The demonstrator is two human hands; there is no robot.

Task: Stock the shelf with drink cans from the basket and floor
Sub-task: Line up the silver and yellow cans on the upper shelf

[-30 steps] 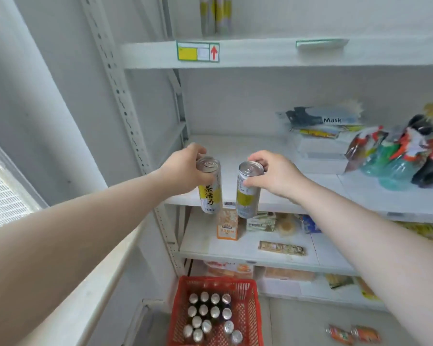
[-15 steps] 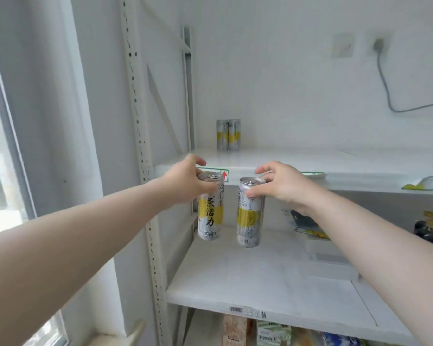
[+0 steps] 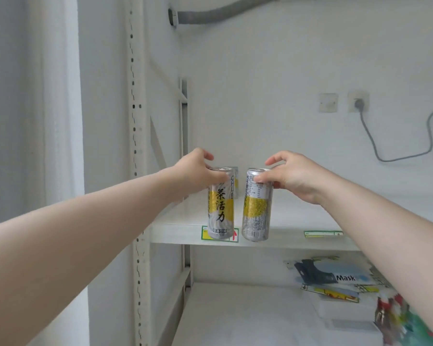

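My left hand (image 3: 195, 168) grips the top of a tall silver and yellow drink can (image 3: 220, 211). My right hand (image 3: 288, 173) grips the top of a second, matching can (image 3: 256, 211). Both cans hang upright, side by side, in front of the upper shelf's front edge (image 3: 285, 237). Behind them, at the back left of that shelf, other cans (image 3: 235, 182) of the same kind stand, mostly hidden. The basket and floor are out of view.
A perforated white upright (image 3: 135, 171) runs down the shelf's left side. The shelf below (image 3: 235, 318) holds a mask packet (image 3: 335, 275), white boxes and colourful packs at the right. A grey cable (image 3: 375, 146) hangs from a wall socket.
Both hands have lifted their cans from the middle shelf's level up to the upper shelf's front edge. The view has tilted upward, so the basket dropped out of sight.
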